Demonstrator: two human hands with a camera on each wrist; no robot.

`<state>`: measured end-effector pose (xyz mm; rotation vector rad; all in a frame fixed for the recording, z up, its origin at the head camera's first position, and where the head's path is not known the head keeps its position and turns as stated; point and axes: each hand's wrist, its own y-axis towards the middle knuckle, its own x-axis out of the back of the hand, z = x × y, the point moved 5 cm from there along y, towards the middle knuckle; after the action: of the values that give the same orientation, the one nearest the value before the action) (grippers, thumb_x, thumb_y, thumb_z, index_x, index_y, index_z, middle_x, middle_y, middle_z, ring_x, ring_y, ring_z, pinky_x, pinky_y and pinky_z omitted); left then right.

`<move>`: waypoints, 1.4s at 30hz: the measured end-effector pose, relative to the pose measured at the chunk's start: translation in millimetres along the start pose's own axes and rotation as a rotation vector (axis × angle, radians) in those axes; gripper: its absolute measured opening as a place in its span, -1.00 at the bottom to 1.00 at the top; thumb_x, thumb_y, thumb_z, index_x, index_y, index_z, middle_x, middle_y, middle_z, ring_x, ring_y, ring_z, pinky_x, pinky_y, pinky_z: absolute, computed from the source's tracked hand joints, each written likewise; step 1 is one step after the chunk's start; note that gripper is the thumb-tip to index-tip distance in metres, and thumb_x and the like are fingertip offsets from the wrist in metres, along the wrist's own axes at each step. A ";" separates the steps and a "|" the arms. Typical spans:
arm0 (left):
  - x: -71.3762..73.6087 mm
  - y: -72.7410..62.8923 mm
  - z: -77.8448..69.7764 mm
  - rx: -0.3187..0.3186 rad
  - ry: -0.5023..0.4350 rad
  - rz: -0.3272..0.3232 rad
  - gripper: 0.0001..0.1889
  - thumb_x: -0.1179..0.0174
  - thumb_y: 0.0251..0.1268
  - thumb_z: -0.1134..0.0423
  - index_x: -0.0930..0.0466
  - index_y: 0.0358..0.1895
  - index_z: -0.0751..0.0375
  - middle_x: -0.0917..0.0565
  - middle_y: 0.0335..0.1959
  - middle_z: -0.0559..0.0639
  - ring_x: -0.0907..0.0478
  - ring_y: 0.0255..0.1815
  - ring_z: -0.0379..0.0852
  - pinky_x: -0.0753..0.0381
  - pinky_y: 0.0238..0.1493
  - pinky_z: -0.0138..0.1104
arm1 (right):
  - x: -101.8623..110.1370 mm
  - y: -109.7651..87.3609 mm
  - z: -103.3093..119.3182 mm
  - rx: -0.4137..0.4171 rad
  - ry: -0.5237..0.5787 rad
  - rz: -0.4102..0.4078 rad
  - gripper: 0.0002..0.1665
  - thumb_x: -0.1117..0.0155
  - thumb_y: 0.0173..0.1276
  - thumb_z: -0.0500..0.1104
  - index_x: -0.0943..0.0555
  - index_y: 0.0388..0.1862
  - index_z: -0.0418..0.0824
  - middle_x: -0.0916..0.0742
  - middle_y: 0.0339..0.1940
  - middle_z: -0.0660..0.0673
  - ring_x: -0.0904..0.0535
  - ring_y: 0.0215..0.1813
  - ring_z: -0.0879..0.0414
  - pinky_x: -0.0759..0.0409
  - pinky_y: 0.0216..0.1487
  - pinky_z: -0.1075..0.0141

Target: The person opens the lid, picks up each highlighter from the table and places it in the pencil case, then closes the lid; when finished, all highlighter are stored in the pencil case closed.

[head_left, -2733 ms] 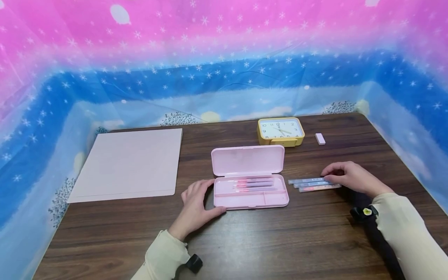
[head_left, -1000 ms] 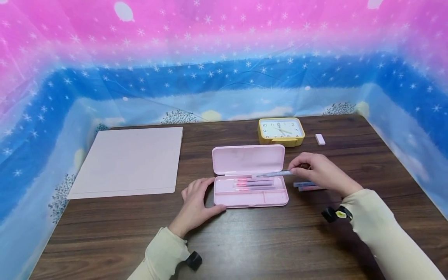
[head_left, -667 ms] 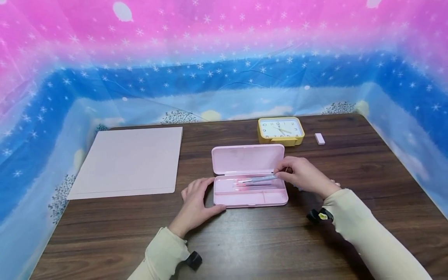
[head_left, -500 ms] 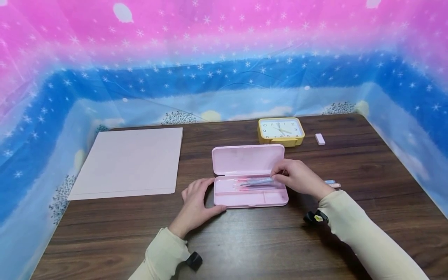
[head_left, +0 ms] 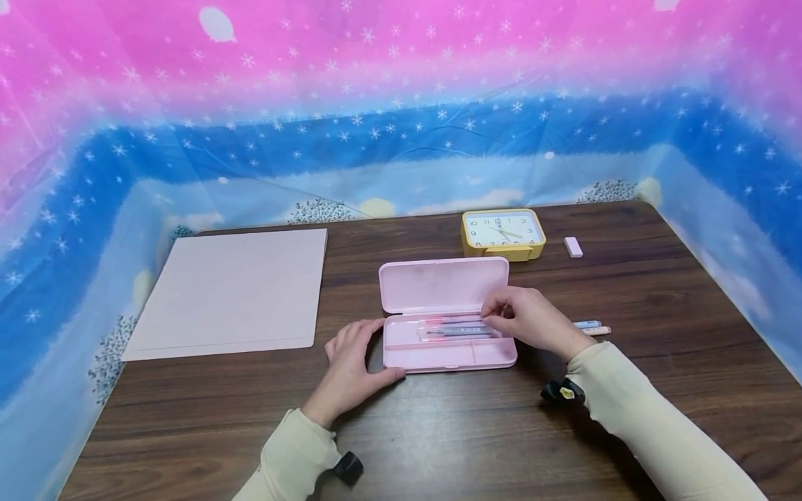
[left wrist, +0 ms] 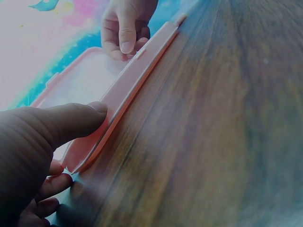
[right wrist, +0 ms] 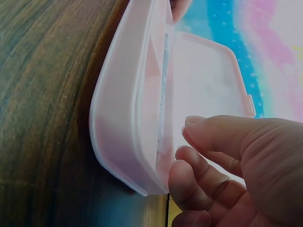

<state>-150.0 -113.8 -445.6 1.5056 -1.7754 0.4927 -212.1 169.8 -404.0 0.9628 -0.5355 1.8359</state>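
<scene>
A pink pencil case (head_left: 428,358) lies on the table with its lid raised. Several pens (head_left: 460,332) lie in its long rear compartment, a grey-blue one frontmost. My left hand (head_left: 351,372) holds the case's left end, thumb on the front wall and fingers round the side, as the left wrist view confirms. Over the right end of the rear compartment hovers my right hand (head_left: 529,320). Its fingers are loosely bent, and in the right wrist view nothing shows between thumb and fingertips (right wrist: 194,120). Two pens, one blue-ended (head_left: 587,324) and one pale-ended (head_left: 597,331), are partly hidden behind this hand.
Behind the case stands a yellow alarm clock (head_left: 504,233), with a small pale eraser (head_left: 573,247) to its right. A large flat pale-pink folder or board (head_left: 228,292) lies at the left of the wooden table (head_left: 438,438). Patterned cloth (head_left: 401,125) encloses the table's back and sides.
My right hand has carried a grey-blue pen from the group at the right into the case's rear compartment and let it go. The left hand has stayed on the case.
</scene>
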 end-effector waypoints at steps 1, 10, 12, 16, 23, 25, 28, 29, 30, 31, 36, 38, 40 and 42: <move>0.0 0.0 -0.1 -0.001 -0.001 0.000 -0.14 -0.47 -0.03 -0.12 -0.37 0.38 0.08 -0.48 0.27 0.08 -0.23 0.39 0.15 -0.04 0.23 0.06 | 0.2 0.1 -0.2 0.003 0.002 -0.002 -0.94 -0.39 0.28 -0.21 -0.67 -0.33 -0.04 -0.65 -0.45 0.09 -0.50 -0.40 0.23 -0.49 -0.31 0.37; 0.0 0.6 -0.4 0.003 -0.002 0.004 -0.14 -0.47 -0.02 -0.12 -0.37 0.38 0.09 -0.48 0.26 0.08 -0.23 0.39 0.15 -0.03 0.23 0.07 | 5.0 -1.7 0.4 0.017 0.027 -0.011 -0.95 -0.39 0.28 -0.17 -0.66 -0.32 -0.02 -0.65 -0.47 0.11 -0.51 -0.41 0.24 -0.49 -0.29 0.38; 0.1 0.6 -0.7 0.004 -0.003 0.005 -0.14 -0.47 -0.02 -0.13 -0.37 0.38 0.10 -0.48 0.26 0.08 -0.23 0.39 0.15 -0.03 0.23 0.07 | 9.3 -3.4 -0.3 0.018 0.036 -0.014 -0.95 -0.38 0.29 -0.15 -0.67 -0.29 -0.02 -0.66 -0.45 0.10 -0.52 -0.40 0.23 -0.50 -0.30 0.38; 0.0 0.4 -1.5 0.002 -0.003 0.003 -0.14 -0.47 -0.01 -0.13 -0.36 0.39 0.10 -0.48 0.27 0.09 -0.23 0.39 0.15 -0.03 0.23 0.07 | 23.9 -9.1 -6.5 -0.013 0.066 -0.023 -0.92 -0.37 0.32 -0.11 -0.68 -0.23 -0.03 -0.68 -0.40 0.05 -0.53 -0.37 0.19 -0.53 -0.36 0.36; 1.0 0.6 -2.6 0.001 -0.001 0.000 -0.14 -0.47 -0.02 -0.11 -0.36 0.39 0.10 -0.48 0.27 0.09 -0.23 0.39 0.16 -0.03 0.23 0.07 | 52.9 -24.7 -28.6 -0.074 0.014 -0.069 -0.84 -0.33 0.36 -0.04 -0.69 -0.15 -0.05 -0.71 -0.34 0.03 -0.56 -0.31 0.17 -0.52 -0.28 0.36; 0.8 0.8 -2.5 0.002 -0.002 0.002 -0.14 -0.47 -0.02 -0.11 -0.36 0.39 0.10 -0.48 0.27 0.09 -0.22 0.39 0.16 -0.03 0.23 0.07 | 59.2 -30.8 -36.5 -0.085 -0.008 -0.079 -0.83 -0.32 0.38 -0.03 -0.69 -0.14 -0.06 -0.71 -0.32 0.03 -0.55 -0.30 0.18 -0.51 -0.26 0.37; 0.6 0.7 -2.7 -0.002 -0.006 0.003 -0.14 -0.47 -0.02 -0.11 -0.37 0.38 0.10 -0.48 0.26 0.09 -0.23 0.39 0.16 -0.03 0.23 0.07 | 67.1 -40.4 -49.9 -0.105 -0.017 -0.092 -0.81 -0.32 0.38 -0.02 -0.69 -0.14 -0.07 -0.71 -0.31 0.01 -0.55 -0.29 0.20 -0.50 -0.25 0.37; 0.5 0.8 -2.6 -0.004 -0.005 0.002 -0.14 -0.47 -0.02 -0.11 -0.37 0.38 0.11 -0.48 0.26 0.09 -0.23 0.38 0.16 -0.03 0.23 0.07 | 69.5 -43.7 -54.5 -0.116 -0.019 -0.092 -0.81 -0.32 0.38 -0.02 -0.69 -0.13 -0.08 -0.71 -0.30 0.01 -0.54 -0.29 0.20 -0.49 -0.24 0.37; 0.5 0.7 -2.8 -0.006 -0.007 0.001 -0.14 -0.47 -0.02 -0.11 -0.37 0.38 0.11 -0.48 0.26 0.09 -0.23 0.38 0.15 -0.03 0.23 0.07 | 71.8 -47.0 -59.3 -0.125 -0.022 -0.093 -0.80 -0.32 0.38 -0.02 -0.69 -0.13 -0.08 -0.72 -0.29 0.00 -0.54 -0.29 0.21 -0.49 -0.24 0.38; 0.6 0.7 -3.0 -0.008 -0.008 0.000 -0.14 -0.47 -0.02 -0.10 -0.37 0.38 0.11 -0.48 0.26 0.09 -0.23 0.38 0.15 -0.03 0.23 0.06 | 73.9 -50.3 -64.6 -0.135 -0.023 -0.092 -0.79 -0.32 0.37 -0.01 -0.69 -0.12 -0.08 -0.72 -0.28 -0.01 -0.54 -0.29 0.21 -0.49 -0.25 0.38; 0.6 1.1 -3.2 -0.013 -0.006 0.000 -0.14 -0.47 -0.02 -0.11 -0.37 0.38 0.11 -0.48 0.25 0.10 -0.23 0.37 0.16 -0.03 0.23 0.07 | 81.7 -67.8 -92.4 -0.232 -0.030 -0.057 -0.70 -0.31 0.37 0.07 -0.68 -0.07 -0.07 -0.73 -0.20 -0.05 -0.52 -0.29 0.18 -0.49 -0.29 0.35; 0.7 1.1 -3.1 -0.013 -0.004 -0.002 -0.14 -0.47 -0.02 -0.11 -0.37 0.38 0.11 -0.48 0.25 0.10 -0.23 0.37 0.16 -0.03 0.22 0.07 | 82.9 -73.9 -102.5 -0.270 -0.027 -0.037 -0.68 -0.30 0.37 0.10 -0.68 -0.05 -0.07 -0.73 -0.18 -0.07 -0.52 -0.30 0.16 -0.50 -0.30 0.33; 1.0 0.8 -3.5 -0.013 -0.005 -0.001 -0.14 -0.47 -0.03 -0.10 -0.37 0.38 0.11 -0.48 0.26 0.10 -0.23 0.38 0.16 -0.03 0.23 0.06 | 83.7 -79.1 -110.3 -0.291 -0.034 -0.021 -0.67 -0.29 0.38 0.10 -0.68 -0.05 -0.07 -0.72 -0.18 -0.08 -0.52 -0.30 0.15 -0.50 -0.28 0.33; 1.2 0.5 -3.6 -0.013 -0.007 -0.001 -0.14 -0.47 -0.03 -0.10 -0.37 0.38 0.11 -0.48 0.26 0.11 -0.23 0.38 0.16 -0.03 0.23 0.06 | 84.1 -82.9 -116.1 -0.299 -0.041 -0.013 -0.67 -0.28 0.38 0.10 -0.68 -0.05 -0.07 -0.73 -0.20 -0.08 -0.53 -0.31 0.16 -0.50 -0.28 0.33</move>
<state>-149.5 -112.0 -442.3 1.5006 -1.7801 0.4753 -201.6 334.9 -409.1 0.7998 -0.8012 1.6689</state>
